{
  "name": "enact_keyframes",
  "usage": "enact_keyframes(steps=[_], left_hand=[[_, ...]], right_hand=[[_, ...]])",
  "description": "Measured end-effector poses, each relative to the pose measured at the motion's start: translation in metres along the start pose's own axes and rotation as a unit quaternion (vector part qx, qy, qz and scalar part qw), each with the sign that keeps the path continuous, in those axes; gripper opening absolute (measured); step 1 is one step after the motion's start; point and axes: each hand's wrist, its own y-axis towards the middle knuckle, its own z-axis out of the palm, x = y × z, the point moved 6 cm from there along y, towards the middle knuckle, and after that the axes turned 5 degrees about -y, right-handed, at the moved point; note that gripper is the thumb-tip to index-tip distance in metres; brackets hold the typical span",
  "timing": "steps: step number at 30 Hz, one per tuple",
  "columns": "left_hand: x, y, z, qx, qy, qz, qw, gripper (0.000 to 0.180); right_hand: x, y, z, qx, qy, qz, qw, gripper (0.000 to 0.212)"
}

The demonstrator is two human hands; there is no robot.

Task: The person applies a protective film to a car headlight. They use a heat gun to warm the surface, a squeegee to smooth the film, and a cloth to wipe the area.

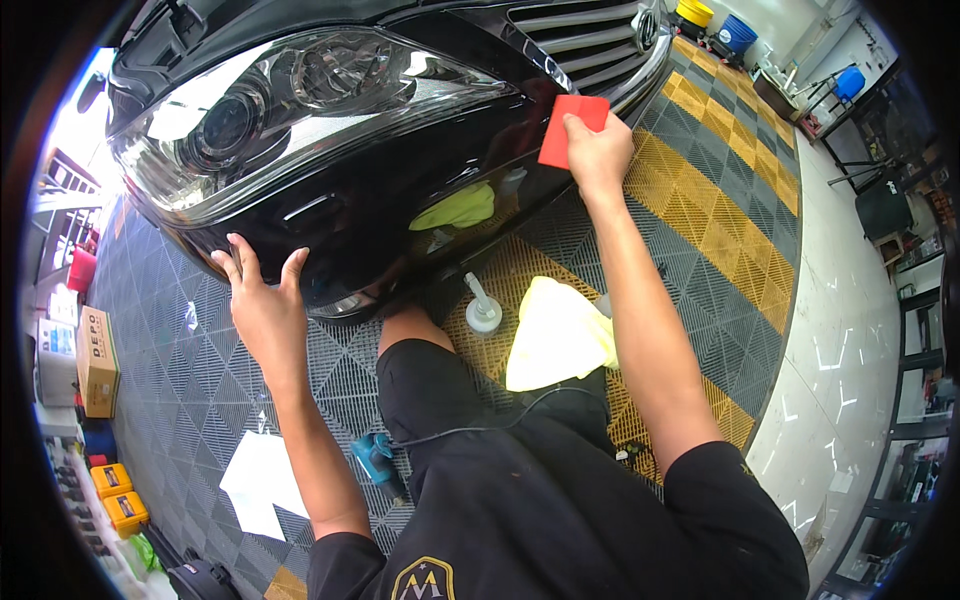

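In my right hand (pixel 600 158) is a flat red squeegee (pixel 556 138), pinched between thumb and fingers. It lies against the black bumper (pixel 370 210) just below the end of the grille. My left hand (pixel 265 300) has its fingers spread at the bumper's lower left corner, under the headlight (pixel 300 110); I cannot tell how firmly the fingertips touch. A pale yellow cloth (pixel 560 340) drapes over my right knee, and the glossy bumper mirrors it. Between my legs a white spray bottle (pixel 483 313) stands on the floor.
Left of my legs lies a teal heat gun (pixel 375 462), its dark cord (pixel 470 430) running across my lap. White sheets (pixel 262 485) are on the tiled floor (pixel 190 380). A cardboard box (pixel 98 362) and yellow cases (pixel 118 498) line the left; buckets (pixel 737 36) stand far right.
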Motion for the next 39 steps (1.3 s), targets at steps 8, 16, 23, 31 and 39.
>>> enact_keyframes(steps=[8, 16, 23, 31, 39], left_hand=[[0.001, -0.001, -0.004, -0.005, 0.018, 0.022, 1.000, 0.085], [0.002, -0.002, -0.004, -0.001, 0.010, -0.007, 1.000, 0.087], [0.003, -0.001, -0.002, -0.006, -0.004, 0.003, 1.000, 0.086], [0.003, 0.000, 0.001, -0.028, -0.025, 0.024, 0.999, 0.085], [-0.004, -0.002, -0.010, -0.005, -0.066, -0.024, 0.998, 0.088]], right_hand=[[0.064, -0.034, 0.051, 0.067, -0.041, -0.040, 0.996, 0.022], [0.083, -0.021, 0.020, 0.108, -0.004, -0.085, 0.991, 0.022], [0.133, -0.056, 0.096, 0.104, 0.087, -0.142, 0.981, 0.022], [-0.034, -0.037, -0.028, 0.013, 0.122, 0.081, 0.989, 0.017], [0.052, -0.204, -0.053, 0.407, 0.040, 0.041, 0.911, 0.019]])
